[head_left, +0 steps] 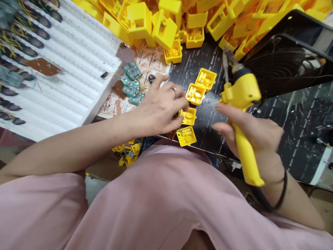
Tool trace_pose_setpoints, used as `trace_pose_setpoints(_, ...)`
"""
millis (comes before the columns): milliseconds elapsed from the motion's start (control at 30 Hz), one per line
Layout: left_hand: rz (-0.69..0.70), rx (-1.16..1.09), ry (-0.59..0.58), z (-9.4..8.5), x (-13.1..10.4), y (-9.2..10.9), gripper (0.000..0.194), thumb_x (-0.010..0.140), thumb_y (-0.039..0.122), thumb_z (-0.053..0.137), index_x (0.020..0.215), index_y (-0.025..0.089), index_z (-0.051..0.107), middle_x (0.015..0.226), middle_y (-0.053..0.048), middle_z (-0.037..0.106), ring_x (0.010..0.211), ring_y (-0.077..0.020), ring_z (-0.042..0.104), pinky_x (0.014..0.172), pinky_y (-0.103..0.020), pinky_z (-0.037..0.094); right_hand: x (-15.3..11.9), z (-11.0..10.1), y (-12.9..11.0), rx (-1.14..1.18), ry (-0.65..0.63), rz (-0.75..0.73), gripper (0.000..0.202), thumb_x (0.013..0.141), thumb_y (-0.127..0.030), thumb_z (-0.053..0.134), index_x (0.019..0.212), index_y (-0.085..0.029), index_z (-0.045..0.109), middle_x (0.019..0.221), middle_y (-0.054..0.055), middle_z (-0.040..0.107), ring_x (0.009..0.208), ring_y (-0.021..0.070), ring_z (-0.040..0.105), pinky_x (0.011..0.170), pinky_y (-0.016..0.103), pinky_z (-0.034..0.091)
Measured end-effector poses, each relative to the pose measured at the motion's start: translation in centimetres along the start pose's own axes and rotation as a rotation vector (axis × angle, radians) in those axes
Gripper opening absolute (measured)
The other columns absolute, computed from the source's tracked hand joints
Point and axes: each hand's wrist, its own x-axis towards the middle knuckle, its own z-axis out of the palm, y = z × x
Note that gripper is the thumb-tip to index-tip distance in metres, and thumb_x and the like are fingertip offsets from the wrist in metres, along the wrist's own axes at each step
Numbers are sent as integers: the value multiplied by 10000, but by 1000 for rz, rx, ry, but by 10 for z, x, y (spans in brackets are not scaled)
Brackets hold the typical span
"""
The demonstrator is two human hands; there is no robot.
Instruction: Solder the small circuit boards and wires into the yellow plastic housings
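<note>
My right hand (256, 139) is wrapped round the handle of a yellow soldering gun (246, 92), its metal tip pointing up and away from me, clear of the cases. Over the left part of the bench, my left hand (162, 107) bends its thumb and forefinger round the left edge of a small yellow plastic case (189, 116); the fingertips are partly hidden. Open yellow cases lie in a row beside it: one nearer me (186, 136), another just beyond (195, 93) and the farthest (206, 79). Left of my hand sit green circuit boards (131, 86) with thin wires.
A heap of yellow cases (166, 27) fills the far side. At the right stands a black fan (281, 59). White ridged foam (78, 62) at the left carries several wired round speakers (36, 41) and a brown board (44, 66). More yellow parts (127, 152) lie below the bench edge.
</note>
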Motion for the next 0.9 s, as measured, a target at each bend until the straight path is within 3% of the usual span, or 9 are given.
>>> trace_pose_setpoints(67,-60,-62,212,-20,-8,-9,255,1101,348,618,1104,192,820,1259,-90,830,1214,-269,766,1173,-491,562,17,12,7,-102,26,-107,197,1199,-363,617,1361,-334,725,899,-53,821,722,125,795,684,222,599)
trace_pose_setpoints(133,-194,-68,311,-39,-17,-23,266,1127,351,619,1147,171,814,1265,-74,834,1189,-230,771,1100,-396,572,32,22,16,-170,45,-184,154,1202,-335,609,1288,-305,733,972,-25,849,831,143,827,703,226,600)
trace_pose_setpoints(233,-399,44,134,-53,-31,-47,313,1118,314,564,1202,147,816,1214,-75,842,1136,-236,762,1078,-399,568,50,33,28,-195,18,-274,168,1162,-268,682,1325,-295,717,1151,21,876,1073,175,851,795,228,632)
trace_pose_setpoints(333,-416,186,-145,-45,-44,-66,434,1115,282,434,1207,147,837,1207,-131,838,1146,-300,753,1074,-489,576,62,43,32,-257,-71,-351,225,1140,-204,684,1354,-266,711,1187,62,871,1187,228,839,788,252,647)
trace_pose_setpoints(400,-308,212,-194,-34,-53,-72,458,1117,306,405,1175,187,844,1182,-128,835,1141,-317,752,1071,-522,577,66,46,32,-240,-131,-376,255,1142,-168,644,1371,-260,707,1214,69,864,1231,255,827,838,294,678)
trace_pose_setpoints(533,-151,203,-114,-15,-62,-65,332,1080,354,544,1225,239,820,1274,-106,827,1221,-337,734,1137,-578,558,76,46,28,-39,-137,-391,264,1133,-159,642,1379,-249,673,1211,53,854,1195,239,830,963,338,701)
trace_pose_setpoints(733,-227,84,-50,-12,-53,-56,396,1154,320,450,927,237,764,1188,-55,863,1301,-312,738,1302,-636,462,86,53,24,-167,-160,-390,300,1163,-156,524,1369,-258,716,1019,55,832,1043,239,838,785,301,666)
trace_pose_setpoints(833,-263,-175,29,-17,-56,-58,325,1109,413,522,970,262,773,1148,-47,877,1229,-303,786,1237,-546,553,81,56,21,-84,-187,-442,291,1174,-165,516,1352,-259,726,1042,43,844,1044,216,834,885,311,675)
trace_pose_setpoints(900,-330,-392,78,-18,-53,-59,301,1075,475,582,1011,256,778,1107,-45,869,1135,-276,811,1114,-462,630,78,54,16,6,-106,-423,253,1158,-161,579,1332,-265,730,1081,29,858,1011,200,839,884,297,673)
